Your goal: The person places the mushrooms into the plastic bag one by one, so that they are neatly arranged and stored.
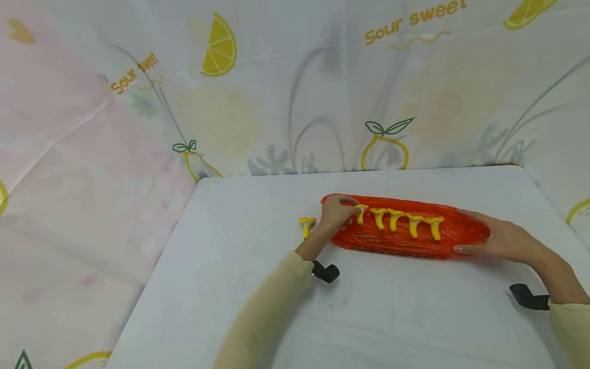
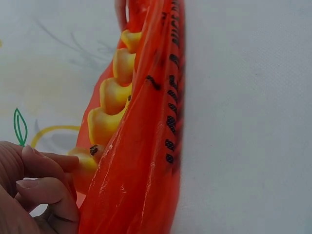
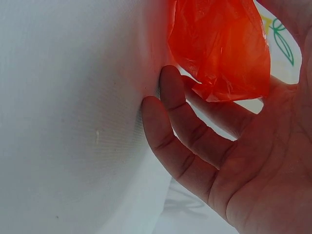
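Note:
A long red plastic bag (image 1: 382,243) with black print lies stretched sideways on the white table. Several yellow toy-like chanterelle mushrooms (image 1: 414,225) stand in a row along it, caps towards the far side. My left hand (image 1: 337,212) is at the bag's left end and pinches the leftmost mushroom (image 2: 85,163) of the row with its fingertips. At the other end, my right hand (image 1: 504,238) holds the bag's tip, thumb on the near side and fingers behind; in the right wrist view its curved fingers (image 3: 178,146) touch the table.
Another yellow mushroom (image 1: 306,224) is on the table just left of the left hand. The white table (image 1: 392,318) reaches back to a cloth backdrop (image 1: 276,102) printed with lemons. Black wrist mounts (image 1: 326,272) stick out from both sleeves.

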`<state>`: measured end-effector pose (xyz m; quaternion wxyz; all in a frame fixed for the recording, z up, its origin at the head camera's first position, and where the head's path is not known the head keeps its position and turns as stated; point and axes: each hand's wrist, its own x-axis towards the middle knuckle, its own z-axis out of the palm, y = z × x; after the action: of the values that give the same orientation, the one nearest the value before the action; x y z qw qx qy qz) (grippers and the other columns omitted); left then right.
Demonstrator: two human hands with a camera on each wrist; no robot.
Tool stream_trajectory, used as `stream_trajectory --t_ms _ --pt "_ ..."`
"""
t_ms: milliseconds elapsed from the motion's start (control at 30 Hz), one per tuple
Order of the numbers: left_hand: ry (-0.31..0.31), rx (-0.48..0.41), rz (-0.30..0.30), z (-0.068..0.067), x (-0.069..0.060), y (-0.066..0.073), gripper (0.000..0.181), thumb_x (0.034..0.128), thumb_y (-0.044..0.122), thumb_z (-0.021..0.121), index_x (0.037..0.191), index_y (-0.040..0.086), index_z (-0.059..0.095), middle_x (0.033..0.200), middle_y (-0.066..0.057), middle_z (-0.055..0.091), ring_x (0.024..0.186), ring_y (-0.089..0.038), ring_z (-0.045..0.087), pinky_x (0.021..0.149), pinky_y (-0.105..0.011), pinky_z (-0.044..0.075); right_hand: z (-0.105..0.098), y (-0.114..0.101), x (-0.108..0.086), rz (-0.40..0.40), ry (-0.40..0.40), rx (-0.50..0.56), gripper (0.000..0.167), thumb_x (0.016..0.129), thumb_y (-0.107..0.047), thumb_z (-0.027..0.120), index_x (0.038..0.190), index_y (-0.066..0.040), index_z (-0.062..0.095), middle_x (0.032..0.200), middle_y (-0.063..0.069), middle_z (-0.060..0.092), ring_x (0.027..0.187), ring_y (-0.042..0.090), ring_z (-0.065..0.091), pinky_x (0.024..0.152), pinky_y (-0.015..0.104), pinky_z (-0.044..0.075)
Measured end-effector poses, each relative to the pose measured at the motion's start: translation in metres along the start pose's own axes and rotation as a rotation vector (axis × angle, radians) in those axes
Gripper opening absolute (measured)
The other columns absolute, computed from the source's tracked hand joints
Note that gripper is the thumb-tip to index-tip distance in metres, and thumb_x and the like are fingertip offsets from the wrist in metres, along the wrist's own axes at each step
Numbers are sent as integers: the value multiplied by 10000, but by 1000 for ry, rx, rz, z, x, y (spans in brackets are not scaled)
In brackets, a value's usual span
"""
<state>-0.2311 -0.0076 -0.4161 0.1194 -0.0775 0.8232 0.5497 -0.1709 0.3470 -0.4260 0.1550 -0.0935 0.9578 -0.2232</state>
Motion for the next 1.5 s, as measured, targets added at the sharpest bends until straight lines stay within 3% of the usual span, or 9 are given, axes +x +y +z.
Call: stream_trajectory --t_ms 367,700,967,1133,1500 --pt "46 143 46 9 3 -5 181 865 212 780 1026 132 759 513 -26 524 429 -136 462 393 -217 366 0 -1 -1 3 -4 -8 1006 809 -566 720 1504 11 278 1364 408 340 1151 578 343 799 709 433" --pt "15 182 75 6 -4 -1 237 869 218 778 1094 145 762 523 -29 520 427 -147 462 408 -221 367 0 0 0 5 1 -14 1013 806 -568 724 1503 14 275 1360 411 338 1152 581 339 801 704 437" --pt "-61 133 140 -5 -11 2 250 886 221 761 1124 144 752 543 -21 510 444 -151 457 431 -228 364 1 0 0 -6 11 -3 1021 793 -582 730 1505 1 285 1374 398 344 1168 573 342 807 706 434" --pt "-68 78 179 -16 -9 0 222 864 199 782 1075 132 766 552 -25 499 447 -149 442 409 -227 358 1 1 0 -6 11 -1 1029 786 -588 733 1505 -2 287 1376 395 345 1172 572 338 804 701 441" --pt "-89 43 204 -43 -10 -10 246 870 204 775 1097 111 753 585 -17 479 476 -158 429 439 -233 345 1 0 0 3 -1 6 1029 791 -586 727 1502 9 280 1362 399 348 1152 571 344 783 680 462"
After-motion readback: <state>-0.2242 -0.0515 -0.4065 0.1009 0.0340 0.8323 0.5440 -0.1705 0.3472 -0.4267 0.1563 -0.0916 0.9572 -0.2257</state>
